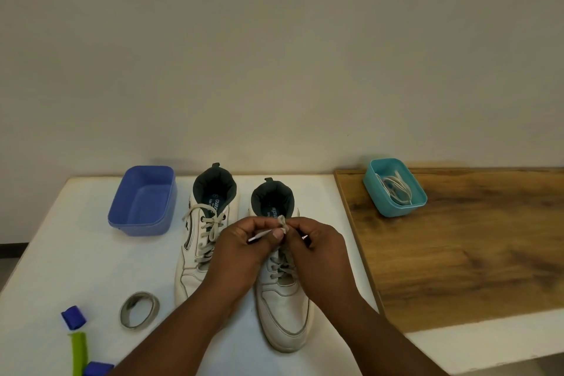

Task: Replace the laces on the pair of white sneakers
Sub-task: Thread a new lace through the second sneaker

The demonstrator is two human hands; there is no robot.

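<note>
Two white sneakers stand side by side on the white table, toes toward me. The left sneaker (195, 253) is laced with a grey lace, its ends loose near the top. Over the right sneaker (283, 308), my left hand (241, 250) and my right hand (317, 250) meet at the top eyelets. Both pinch the grey lace (282, 221) of that shoe, which forms a small loop between my fingertips. A white lace tip (259, 236) sticks out beside my left thumb. A teal tub (393, 210) at the right holds several pale laces (396, 188).
An empty blue tub (143, 201) sits left of the shoes. A grey ring band (139, 310), a blue piece (73, 316) and a green strip (80, 351) lie at the near left. A wooden board (473, 247) covers the right side, under the teal tub.
</note>
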